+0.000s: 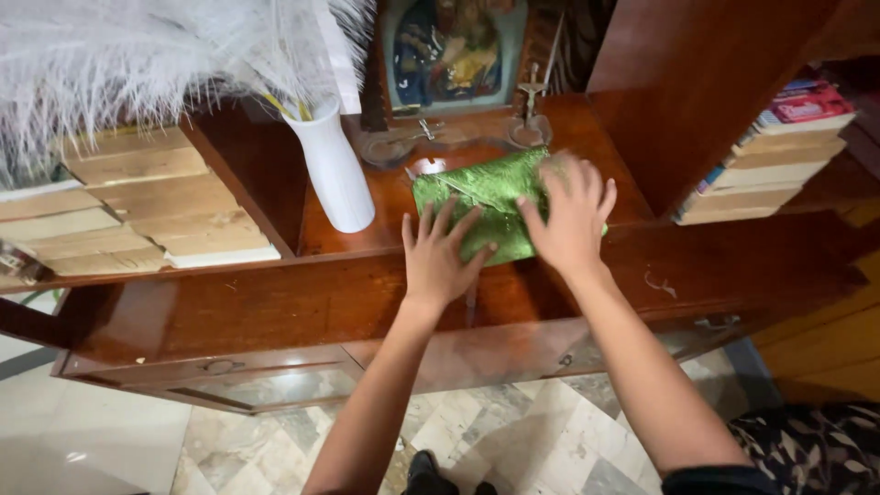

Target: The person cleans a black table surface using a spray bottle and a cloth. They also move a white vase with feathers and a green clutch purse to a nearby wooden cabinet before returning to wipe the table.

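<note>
A shiny green cloth (484,194) lies folded on the top of a dark wooden cabinet (275,307). My left hand (440,258) rests flat with fingers spread on the cloth's near left corner. My right hand (570,216) presses flat on the cloth's right side, fingers apart, slightly blurred. Neither hand grips anything.
A white vase (334,170) with white feathers (119,55) stands left of the cloth. Behind it are a framed picture (449,50), a small cross on a stand (529,115) and a metal object (403,139). Stacked books (147,206) fill the left shelf, more books (770,151) the right. The floor is marble tiles (513,440).
</note>
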